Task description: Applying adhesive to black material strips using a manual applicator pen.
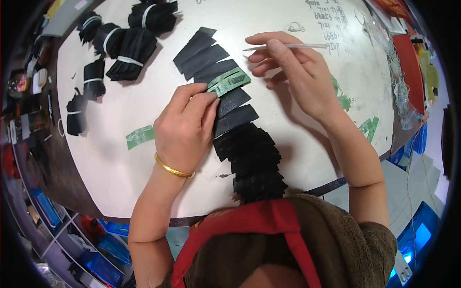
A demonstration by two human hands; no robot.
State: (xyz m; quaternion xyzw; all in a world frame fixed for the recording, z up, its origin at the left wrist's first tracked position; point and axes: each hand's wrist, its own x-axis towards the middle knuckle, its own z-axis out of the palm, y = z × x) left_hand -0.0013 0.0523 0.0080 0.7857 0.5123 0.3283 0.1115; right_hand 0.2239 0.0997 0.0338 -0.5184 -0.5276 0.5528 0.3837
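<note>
A row of overlapping black fabric-like pieces runs down the middle of the pale table. Across it lies a small green template with slots cut in it. My left hand, with a gold bangle at the wrist, is closed at the template's left end, fingertips pressing it onto the pieces. To the right, my right hand is raised off the table, pinching a thin whitish pen refill between thumb and fingers. Its tip points left, apart from the pieces. Nearer me, the black pieces overlap densely.
Several black bundles tied with white bands sit at the far left. Green tape strips stick to the table left and right. Handwriting marks the far right of the tabletop. Shelves with blue items stand at lower left.
</note>
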